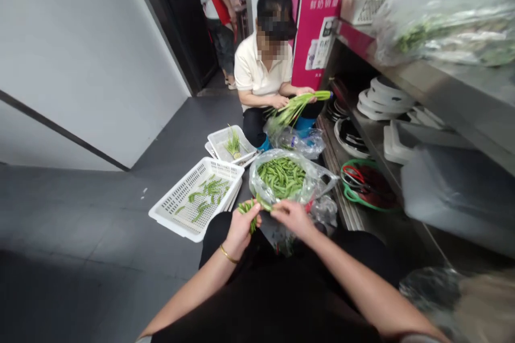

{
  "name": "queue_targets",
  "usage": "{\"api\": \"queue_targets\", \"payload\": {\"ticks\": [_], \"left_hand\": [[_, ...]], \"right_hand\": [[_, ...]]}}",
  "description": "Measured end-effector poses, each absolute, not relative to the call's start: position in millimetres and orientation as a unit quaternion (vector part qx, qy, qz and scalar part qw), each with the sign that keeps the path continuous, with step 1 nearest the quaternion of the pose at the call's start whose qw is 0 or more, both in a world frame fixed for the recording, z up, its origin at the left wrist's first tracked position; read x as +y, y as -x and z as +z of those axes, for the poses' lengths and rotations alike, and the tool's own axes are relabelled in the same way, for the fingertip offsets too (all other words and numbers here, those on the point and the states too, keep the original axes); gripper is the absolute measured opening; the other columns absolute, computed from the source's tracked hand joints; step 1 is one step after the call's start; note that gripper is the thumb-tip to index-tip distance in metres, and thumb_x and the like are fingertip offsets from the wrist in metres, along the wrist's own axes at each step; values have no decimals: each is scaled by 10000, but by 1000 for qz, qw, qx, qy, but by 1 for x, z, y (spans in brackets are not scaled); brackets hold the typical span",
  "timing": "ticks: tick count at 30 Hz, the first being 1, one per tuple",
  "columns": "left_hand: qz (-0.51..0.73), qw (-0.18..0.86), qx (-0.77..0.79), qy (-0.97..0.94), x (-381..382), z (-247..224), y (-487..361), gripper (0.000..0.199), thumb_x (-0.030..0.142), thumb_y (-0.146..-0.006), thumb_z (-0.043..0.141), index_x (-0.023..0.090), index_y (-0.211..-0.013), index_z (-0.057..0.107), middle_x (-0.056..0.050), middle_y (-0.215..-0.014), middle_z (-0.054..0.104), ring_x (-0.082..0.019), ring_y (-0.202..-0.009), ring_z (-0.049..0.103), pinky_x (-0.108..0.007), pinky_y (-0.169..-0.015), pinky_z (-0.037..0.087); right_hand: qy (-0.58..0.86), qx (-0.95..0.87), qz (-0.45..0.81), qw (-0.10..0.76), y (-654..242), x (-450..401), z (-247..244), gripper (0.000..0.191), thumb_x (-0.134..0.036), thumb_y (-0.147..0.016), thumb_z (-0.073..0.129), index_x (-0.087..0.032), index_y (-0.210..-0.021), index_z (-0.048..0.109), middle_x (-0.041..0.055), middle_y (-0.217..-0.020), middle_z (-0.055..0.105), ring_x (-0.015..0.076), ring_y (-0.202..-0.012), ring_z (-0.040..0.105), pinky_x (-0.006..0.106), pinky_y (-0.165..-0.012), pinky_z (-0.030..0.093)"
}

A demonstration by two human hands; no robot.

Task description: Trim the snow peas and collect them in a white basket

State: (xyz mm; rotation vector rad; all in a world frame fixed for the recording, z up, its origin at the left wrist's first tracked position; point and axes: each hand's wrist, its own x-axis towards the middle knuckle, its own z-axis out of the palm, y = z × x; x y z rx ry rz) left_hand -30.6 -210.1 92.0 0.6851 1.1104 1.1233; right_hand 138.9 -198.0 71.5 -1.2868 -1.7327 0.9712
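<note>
My left hand point(240, 229) is closed around a small bunch of green pea pods point(252, 217). Between my two hands a single pea pod point(264, 203) stretches, its right end pinched by the fingertips of my right hand point(293, 216). Just beyond them, a clear plastic bag point(257, 174) stands with its mouth spread, filled with many green pods point(281, 176). To the left, a white perforated basket point(167, 213) has several pods scattered over its bottom.
Facing me, a seated person point(263, 72) holds long green stalks point(298, 104). A smaller white basket point(217, 142) contains some greens. On the right, metal shelving point(426, 75) carries stacked plates point(384, 97), plastic tubs and a large bag of vegetables point(446, 21). Another person stands by the doorway.
</note>
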Motion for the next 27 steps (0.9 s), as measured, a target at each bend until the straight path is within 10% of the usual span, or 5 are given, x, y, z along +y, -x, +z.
{"api": "queue_targets", "payload": {"ticks": [8,17,27], "left_hand": [[395,723,462,-327,-231,91,52,349,377,-629,764,70,-748,647,-32,-507,587,-63,-343,423,-180,-340,287],[378,794,448,-162,-242,97,43,290,295,-582,784,106,-681,587,-9,-508,555,-42,-344,407,-155,-348,243],[555,652,456,-243,-227,113,69,349,318,-624,787,141,-717,501,-25,-637,625,-40,-406,400,-175,-393,287]], "right_hand": [[423,-748,425,284,-134,-211,113,253,-291,-904,470,-166,-708,571,-18,-646,573,110,-609,520,210,-589,377],[393,-879,78,257,-113,-214,99,255,-183,-928,357,-167,-748,536,30,-662,559,143,-590,512,259,-562,322],[407,-811,130,400,-161,-212,123,266,-222,-942,398,-188,-687,468,-4,-625,496,113,-559,484,243,-567,344]]}}
